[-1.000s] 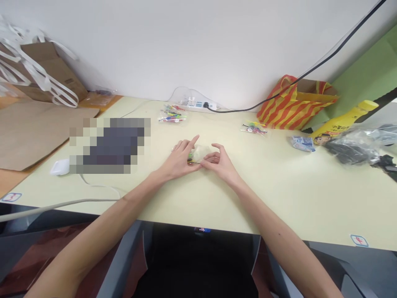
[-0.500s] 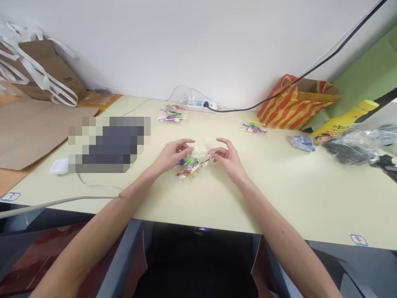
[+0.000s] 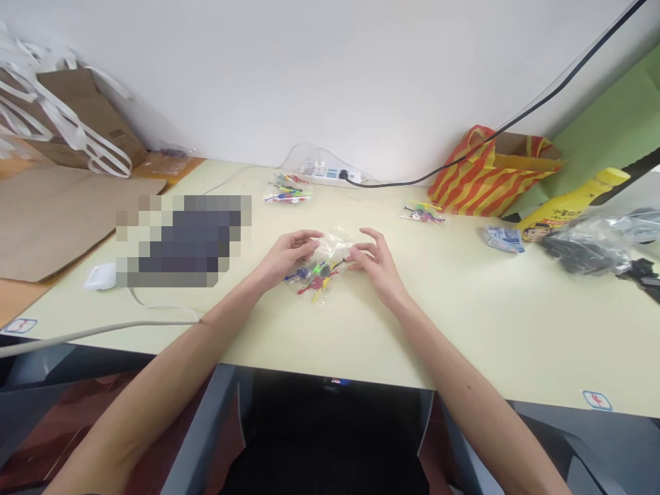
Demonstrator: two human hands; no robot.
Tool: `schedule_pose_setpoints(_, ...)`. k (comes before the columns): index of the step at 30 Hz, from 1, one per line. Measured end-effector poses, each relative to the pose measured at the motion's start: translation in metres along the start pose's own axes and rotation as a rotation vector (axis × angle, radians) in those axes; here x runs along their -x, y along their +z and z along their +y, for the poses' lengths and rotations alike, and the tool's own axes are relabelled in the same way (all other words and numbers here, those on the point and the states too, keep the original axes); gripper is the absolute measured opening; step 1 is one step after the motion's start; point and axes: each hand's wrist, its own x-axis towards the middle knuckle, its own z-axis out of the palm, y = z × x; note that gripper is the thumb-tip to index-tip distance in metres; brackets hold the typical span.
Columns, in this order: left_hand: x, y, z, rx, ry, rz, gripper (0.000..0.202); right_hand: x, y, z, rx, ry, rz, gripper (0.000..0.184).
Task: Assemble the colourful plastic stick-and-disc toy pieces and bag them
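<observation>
A: Where is the clear bag (image 3: 320,285)?
B: On the table (image 3: 330,337), right in front of the person, between the two hands.

A: What is the left hand (image 3: 287,258) doing?
B: It's at nine o'clock from the bag. It is half curled, with the thumb and a finger nearly closed on the see-through edge.

A: And the right hand (image 3: 377,267)?
B: It's at three o'clock. The thumb and a bent finger pinch the bag's side, and the pointing finger sticks up, away from the thumb.

A: What's inside the bag?
B: Little toy bits, blue, green, red and yellow. They sit in the part nearest the person.

A: Which way does it point?
B: Its long way seems to go from seven o'clock up to one. The shiny, crinkly end is at one. A thin dark stick points to two, by the right fingers.

A: Are there more bags?
B: One bag of bits (image 3: 287,196) is near eleven o'clock, by the white power strip (image 3: 333,172). Another little bag (image 3: 423,214) is at two. Past it stands a red and yellow striped bag (image 3: 469,179), with its top open.
</observation>
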Motion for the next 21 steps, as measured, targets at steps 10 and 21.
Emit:
schedule_pose_setpoints(10, -0.0013, -0.0023, -0.0024, 0.07, -0.063, -0.011, 0.054, -0.0018, -0.001, 0.0082, 0.342, -0.041, -0.111, 0.037)
schedule_pose_setpoints(21, -0.0017, -0.0037, -0.0044, 0.075, -0.072, -0.048, 0.057, 0.0016, 0.0026, 0.0038, 0.44, -0.142, -0.195, 0.05)
